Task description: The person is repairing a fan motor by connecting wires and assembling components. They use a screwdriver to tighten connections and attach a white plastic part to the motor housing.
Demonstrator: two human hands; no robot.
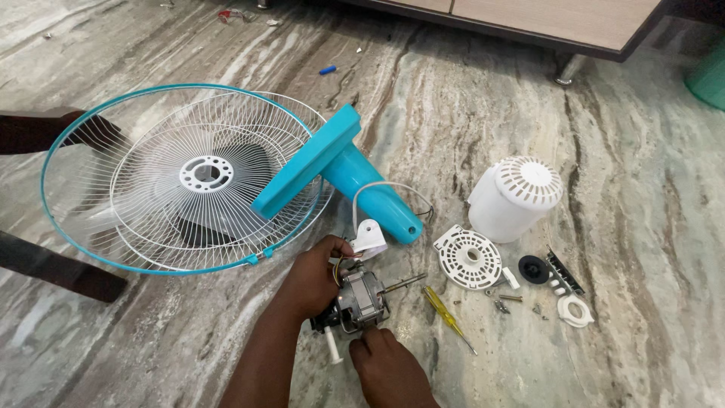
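On the marbled stone floor [589,151], near its bottom edge in the head view, the person works on a small fan motor [361,298] with a bare metal shaft pointing right. The left hand [313,278] wraps around the motor's left side with fingers curled over its wires, while the right hand [381,355] sits just below the motor, fingers bent against its lower edge; whether it pinches anything cannot be told. Just right of the shaft lies a yellow screwdriver [447,317], and beyond it a white round slotted cover [468,258], a black disc [533,269], a white ring [575,311] and a few loose screws [502,304]. A white domed motor housing [515,198] stands above these. A teal fan stand [343,174] lies tilted just above the hands, its flat base resting against a white wire fan guard [185,181] with a teal rim that fills the floor's left side. Open floor remains to the far right and along the bottom left. A wooden cabinet's edge [544,23] runs along the top, and a small blue bit [327,69] lies apart near it.
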